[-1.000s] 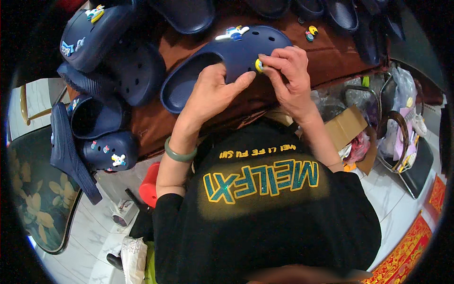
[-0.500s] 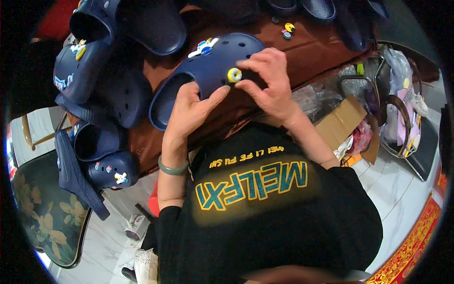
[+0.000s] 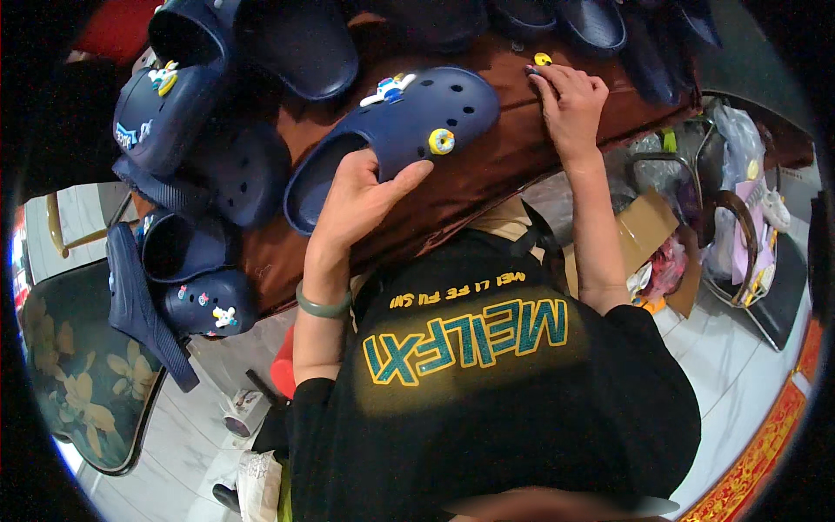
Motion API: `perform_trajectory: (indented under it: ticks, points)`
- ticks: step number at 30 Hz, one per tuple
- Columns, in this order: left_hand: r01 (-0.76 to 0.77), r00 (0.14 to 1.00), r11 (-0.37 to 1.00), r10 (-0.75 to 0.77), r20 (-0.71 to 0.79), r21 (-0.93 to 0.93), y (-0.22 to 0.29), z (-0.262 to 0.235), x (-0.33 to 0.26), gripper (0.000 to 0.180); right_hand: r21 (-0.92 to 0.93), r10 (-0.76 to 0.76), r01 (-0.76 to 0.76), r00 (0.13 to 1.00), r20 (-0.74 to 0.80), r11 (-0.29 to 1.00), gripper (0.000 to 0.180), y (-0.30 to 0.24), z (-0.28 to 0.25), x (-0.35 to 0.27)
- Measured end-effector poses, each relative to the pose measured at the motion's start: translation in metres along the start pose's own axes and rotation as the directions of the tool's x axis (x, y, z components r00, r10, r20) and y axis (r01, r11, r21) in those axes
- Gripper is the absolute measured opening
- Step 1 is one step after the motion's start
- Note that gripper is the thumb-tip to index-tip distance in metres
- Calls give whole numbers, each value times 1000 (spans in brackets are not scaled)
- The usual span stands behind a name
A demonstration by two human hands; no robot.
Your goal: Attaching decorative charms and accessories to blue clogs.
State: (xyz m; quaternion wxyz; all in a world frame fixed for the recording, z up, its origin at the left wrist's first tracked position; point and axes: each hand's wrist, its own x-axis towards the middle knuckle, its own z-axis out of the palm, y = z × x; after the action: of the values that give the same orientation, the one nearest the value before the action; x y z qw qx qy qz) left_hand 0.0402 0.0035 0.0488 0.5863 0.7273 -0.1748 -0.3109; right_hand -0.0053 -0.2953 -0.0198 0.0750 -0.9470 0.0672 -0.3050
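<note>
Your left hand is gripping the navy clog at its opening, thumb along the side, just over the brown table. Your right hand is now resting off the clog, fingertips curled beside a yellow charm near the table edge. Other clogs are crowding the left; bare tabletop is lying between your hands.

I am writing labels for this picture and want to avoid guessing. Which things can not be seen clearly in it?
- Head view: the inside of the navy clog is hidden; the left hand covers its opening.
- Whether the right hand touches the small yellow charm on the brown table: the fingertips block it.
- The white and blue charm is too small to tell its shape.
- Clogs along the top are cut off by the dark rim.
</note>
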Motion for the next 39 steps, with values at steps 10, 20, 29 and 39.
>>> perform_trajectory:
  ticks: [10, 20, 29, 39]
  points:
    - [-35, 999, 996, 37, 25, -79, -10, -2, 2, 31, 382, -224, 260, 965, -135, 887, 27, -73, -30, 7]
    - [-12, 998, 1000, 11, 59, 20, -18, -5, 2, 32, 239, -379, 361, 925, 31, 901, 30, -80, -55, 13]
    - [-75, 997, 997, 75, 10, -34, -24, -1, 4, 32, 153, -444, 417, 829, 339, 896, 37, -96, -81, 26]
    - [-30, 993, 999, 27, 115, 23, -20, -7, 3, 30, 118, -438, 424, 832, 340, 898, 35, -104, -70, 21]
